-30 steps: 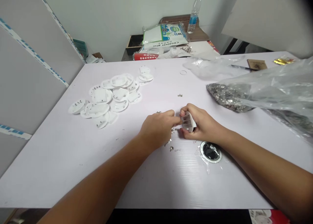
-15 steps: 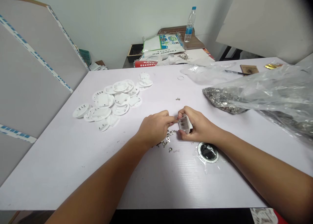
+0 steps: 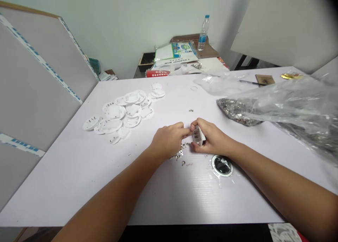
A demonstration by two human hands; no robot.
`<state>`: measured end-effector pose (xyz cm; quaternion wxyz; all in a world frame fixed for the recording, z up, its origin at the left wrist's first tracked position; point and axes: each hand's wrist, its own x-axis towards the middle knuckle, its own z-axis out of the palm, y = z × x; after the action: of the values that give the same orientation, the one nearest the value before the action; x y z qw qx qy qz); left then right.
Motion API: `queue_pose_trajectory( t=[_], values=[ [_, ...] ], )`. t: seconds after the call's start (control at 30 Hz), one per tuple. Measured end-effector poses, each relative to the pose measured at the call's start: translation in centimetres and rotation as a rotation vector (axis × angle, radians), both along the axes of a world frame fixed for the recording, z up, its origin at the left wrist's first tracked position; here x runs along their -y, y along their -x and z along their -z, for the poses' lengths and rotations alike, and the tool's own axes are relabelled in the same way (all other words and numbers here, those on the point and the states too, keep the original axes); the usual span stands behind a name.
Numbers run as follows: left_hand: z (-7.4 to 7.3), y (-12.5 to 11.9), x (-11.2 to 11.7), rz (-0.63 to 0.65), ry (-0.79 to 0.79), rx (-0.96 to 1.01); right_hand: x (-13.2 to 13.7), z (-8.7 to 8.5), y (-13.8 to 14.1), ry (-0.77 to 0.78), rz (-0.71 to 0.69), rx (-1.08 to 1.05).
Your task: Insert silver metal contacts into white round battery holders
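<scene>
White plastic disc (image 3: 198, 136) sits gripped in the curled fingers of your right hand (image 3: 214, 140), its slotted face turned toward your left hand (image 3: 167, 140), whose narrowly pinched fingertips (image 3: 188, 131) hold nothing you can make out.

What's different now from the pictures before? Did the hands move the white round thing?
Yes, a little. The right hand turned the white plastic disc so its ribbed face shows more, and it kept hold. The left hand stayed by it. Nothing was let go. The pile of white discs and the bag of silver metal pieces stayed put.
</scene>
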<state>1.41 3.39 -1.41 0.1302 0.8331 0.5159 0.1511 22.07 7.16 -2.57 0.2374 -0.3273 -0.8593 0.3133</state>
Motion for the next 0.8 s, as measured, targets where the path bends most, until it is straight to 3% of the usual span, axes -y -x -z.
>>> queue_pose_trajectory(
  t=[0.07, 0.2, 0.3, 0.37, 0.47, 0.57, 0.8],
  values=[
    [0.0, 0.4, 0.2, -0.001, -0.014, 0.102, 0.0, -0.1, 0.0, 0.09, 0.066, -0.089],
    [-0.2, 0.1, 0.4, -0.021, -0.024, 0.433, 0.5, -0.5, 0.7, 0.537, 0.259, -0.531],
    [-0.1, -0.7, 0.4, 0.02, -0.011, 0.607, 1.3, -1.1, 1.6, 0.825, 0.186, -0.792],
    [0.0, -1.0, 0.4, 0.007, 0.018, 0.695, 1.9, -1.3, 2.0, 0.922, 0.1, -0.848],
    [-0.1, -1.0, 0.4, -0.055, 0.144, 0.812, 2.2, -1.3, 2.1, 0.961, 0.059, -0.832],
    [-0.2, -0.8, 0.4, -0.065, 0.32, 0.978, 2.0, -1.0, 2.0, 0.897, 0.036, -0.802],
    [-0.9, -1.3, 0.7, 0.092, 0.509, 1.193, 2.1, -1.1, 2.0, 0.647, 0.11, -0.696]
  ],
)
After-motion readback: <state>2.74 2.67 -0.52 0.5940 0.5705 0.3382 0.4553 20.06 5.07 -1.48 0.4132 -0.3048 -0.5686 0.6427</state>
